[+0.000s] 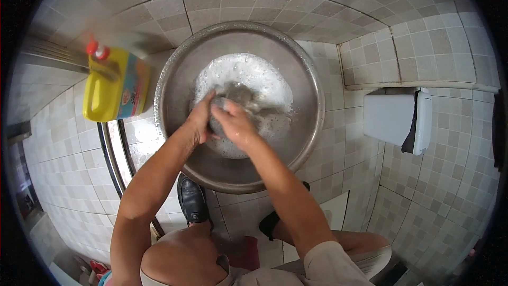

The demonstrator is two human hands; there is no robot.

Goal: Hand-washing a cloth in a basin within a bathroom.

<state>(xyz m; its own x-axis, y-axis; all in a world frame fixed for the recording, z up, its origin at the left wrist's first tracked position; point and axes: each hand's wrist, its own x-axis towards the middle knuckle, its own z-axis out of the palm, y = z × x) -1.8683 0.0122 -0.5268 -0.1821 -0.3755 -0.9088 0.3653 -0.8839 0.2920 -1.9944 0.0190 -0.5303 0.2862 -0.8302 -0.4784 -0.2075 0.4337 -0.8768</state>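
Observation:
A wide metal basin (318, 127) stands on the floor before me with white, sudsy water (267, 77) in its bottom. Above the suds, my left hand (200, 117) and my right hand (239, 130) are pressed together around a wet, grey, bunched-up cloth (217, 123). The left hand cups it from the left side, while the right hand's fingers lie over its top and right. Much of the cloth is covered by my hands, so its exact kind does not show.
A yellow jug (100, 95) with a red cap stands left of the basin, beside a metal door track (117, 151). On the right is a light grey bin (389, 116). Tiled walls (238, 2) rise behind. My black shoe (193, 198) is close to the basin's near rim.

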